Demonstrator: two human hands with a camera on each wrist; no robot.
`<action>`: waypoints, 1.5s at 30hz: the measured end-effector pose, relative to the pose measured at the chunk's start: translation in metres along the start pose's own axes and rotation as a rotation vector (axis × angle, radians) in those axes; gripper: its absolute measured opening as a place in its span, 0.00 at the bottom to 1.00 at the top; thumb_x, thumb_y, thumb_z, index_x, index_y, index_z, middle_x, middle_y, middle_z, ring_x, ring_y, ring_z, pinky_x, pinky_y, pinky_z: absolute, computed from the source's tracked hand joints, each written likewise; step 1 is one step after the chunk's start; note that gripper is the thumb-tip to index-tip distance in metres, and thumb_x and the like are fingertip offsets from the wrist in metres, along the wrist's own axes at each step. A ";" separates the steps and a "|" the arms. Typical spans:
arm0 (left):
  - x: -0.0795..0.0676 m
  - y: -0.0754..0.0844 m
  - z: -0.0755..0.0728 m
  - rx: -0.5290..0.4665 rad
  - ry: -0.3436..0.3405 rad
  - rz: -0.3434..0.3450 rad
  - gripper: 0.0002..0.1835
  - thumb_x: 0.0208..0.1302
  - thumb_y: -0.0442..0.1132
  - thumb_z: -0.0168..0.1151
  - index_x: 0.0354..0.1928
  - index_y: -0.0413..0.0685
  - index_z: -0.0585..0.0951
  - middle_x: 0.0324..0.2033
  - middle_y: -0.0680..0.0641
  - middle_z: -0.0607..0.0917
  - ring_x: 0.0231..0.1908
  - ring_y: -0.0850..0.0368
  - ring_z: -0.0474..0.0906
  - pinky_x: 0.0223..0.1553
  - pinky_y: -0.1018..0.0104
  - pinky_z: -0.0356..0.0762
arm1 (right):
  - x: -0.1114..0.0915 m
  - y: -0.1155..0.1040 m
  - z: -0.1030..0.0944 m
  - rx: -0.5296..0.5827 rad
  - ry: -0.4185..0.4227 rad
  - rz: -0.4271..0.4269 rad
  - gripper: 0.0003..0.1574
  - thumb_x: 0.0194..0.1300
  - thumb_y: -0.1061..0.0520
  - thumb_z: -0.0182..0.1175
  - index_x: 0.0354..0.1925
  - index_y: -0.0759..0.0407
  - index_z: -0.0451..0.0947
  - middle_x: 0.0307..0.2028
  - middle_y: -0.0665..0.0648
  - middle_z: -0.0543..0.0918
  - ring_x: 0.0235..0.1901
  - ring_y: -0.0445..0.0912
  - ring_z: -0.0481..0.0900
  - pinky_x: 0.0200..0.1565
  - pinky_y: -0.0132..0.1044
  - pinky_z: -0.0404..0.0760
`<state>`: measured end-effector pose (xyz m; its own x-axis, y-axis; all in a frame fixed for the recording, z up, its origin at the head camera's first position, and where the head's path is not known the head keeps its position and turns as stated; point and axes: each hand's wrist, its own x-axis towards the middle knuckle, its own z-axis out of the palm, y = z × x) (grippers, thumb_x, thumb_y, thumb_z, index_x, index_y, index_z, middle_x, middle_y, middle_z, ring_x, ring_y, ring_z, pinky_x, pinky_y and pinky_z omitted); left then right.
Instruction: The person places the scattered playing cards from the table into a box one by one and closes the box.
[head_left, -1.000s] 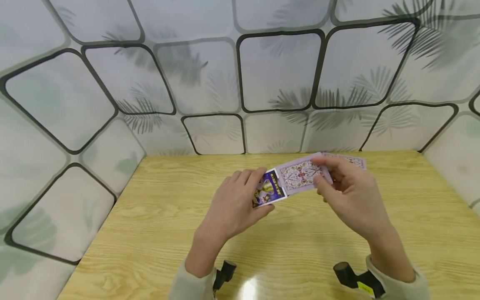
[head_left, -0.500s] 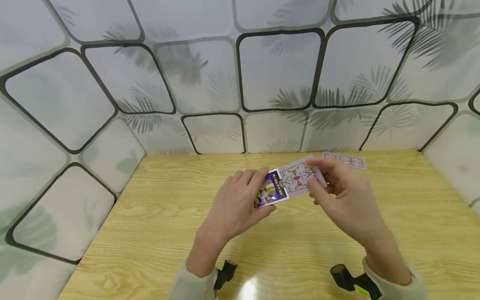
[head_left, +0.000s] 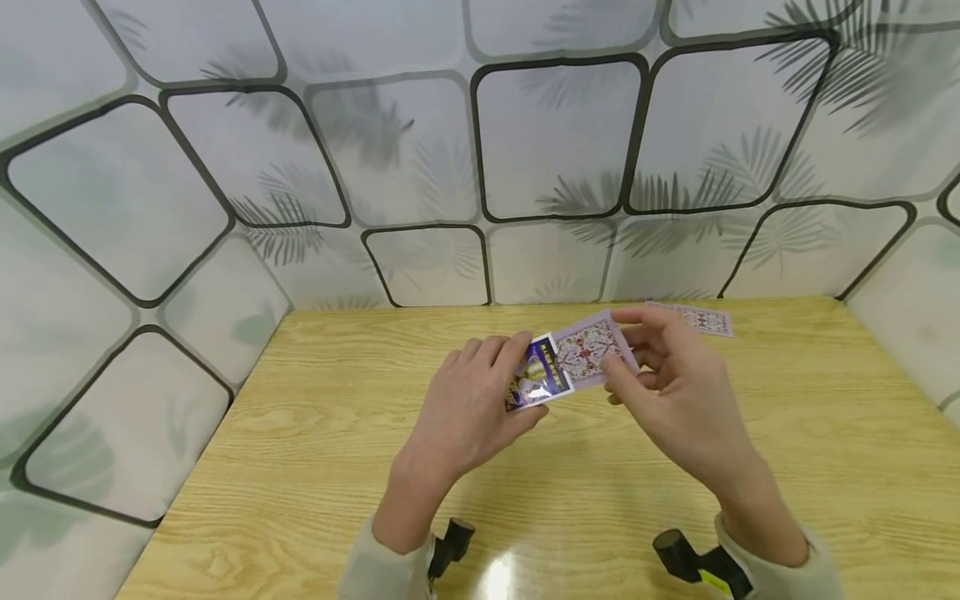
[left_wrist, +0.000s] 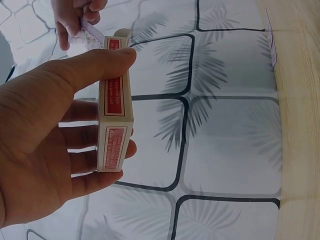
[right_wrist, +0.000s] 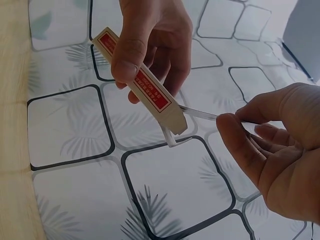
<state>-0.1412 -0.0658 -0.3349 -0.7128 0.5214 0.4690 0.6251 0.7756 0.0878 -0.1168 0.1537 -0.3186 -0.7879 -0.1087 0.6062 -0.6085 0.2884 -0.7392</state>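
My left hand grips a playing-card box, thumb along one narrow side and fingers round the other. The box front is purple-blue with a white border, and its narrow sides are cream with red labels. From its right end sticks out a playing card with a lilac border and a floral back. My right hand pinches the outer end of this card between thumb and fingers. Seen edge-on in the right wrist view, the card looks thin. Its inner end is hidden at the box.
More lilac patterned cards lie on the wooden table at the back right, partly behind my right hand; how many cannot be told. A patterned wall covering rises directly behind the table's back edge and along the left.
My right hand has moved left with the card, so less of the card shows outside the box. More of the cards behind it came into view. The left hand has barely moved.
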 end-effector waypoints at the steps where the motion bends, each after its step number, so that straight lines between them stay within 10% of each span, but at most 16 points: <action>1: 0.000 0.000 0.000 0.000 0.000 -0.001 0.41 0.51 0.53 0.77 0.65 0.47 0.71 0.48 0.46 0.83 0.44 0.51 0.80 0.42 0.58 0.80 | 0.000 0.000 0.000 0.001 0.001 -0.005 0.28 0.58 0.79 0.60 0.57 0.70 0.71 0.33 0.60 0.81 0.25 0.41 0.81 0.24 0.31 0.82; 45: 0.002 0.010 0.004 -0.026 0.064 0.011 0.41 0.50 0.56 0.76 0.64 0.47 0.73 0.47 0.46 0.84 0.41 0.52 0.81 0.37 0.61 0.81 | -0.001 0.009 0.020 -0.242 0.088 -0.200 0.21 0.55 0.77 0.63 0.47 0.66 0.85 0.35 0.54 0.84 0.24 0.37 0.72 0.22 0.22 0.69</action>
<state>-0.1376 -0.0557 -0.3365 -0.6846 0.5058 0.5249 0.6416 0.7598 0.1048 -0.1234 0.1376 -0.3314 -0.6371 -0.1069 0.7633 -0.7024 0.4884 -0.5178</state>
